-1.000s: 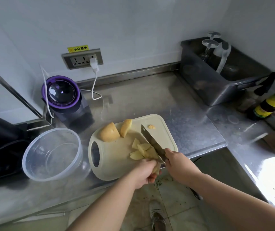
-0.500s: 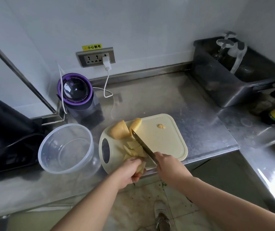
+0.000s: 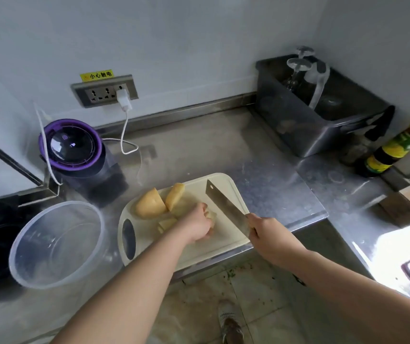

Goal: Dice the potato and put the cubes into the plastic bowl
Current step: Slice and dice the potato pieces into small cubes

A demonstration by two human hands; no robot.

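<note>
A cream cutting board (image 3: 226, 192) lies at the counter's front edge. Two big peeled potato chunks (image 3: 150, 203) sit at its far left corner. Several cut potato pieces (image 3: 166, 223) lie in the middle, partly under my left hand (image 3: 199, 225), which curls over them and holds them. My right hand (image 3: 264, 233) grips the handle of a cleaver (image 3: 225, 207); its blade is lifted and points away over the board's right side. The clear plastic bowl (image 3: 57, 244) stands left of the board, apparently with nothing in it.
A purple-lidded appliance (image 3: 73, 145) stands behind the bowl, a white cable (image 3: 124, 135) running to the wall socket. A dark tub with glasses (image 3: 315, 112) and sauce bottles (image 3: 392, 150) fill the right. The counter edge drops to the floor beneath my arms.
The cleaver has lifted off the cut pieces and swung to the right. My left hand has moved forward onto the pile of pieces. The camera view shifted.
</note>
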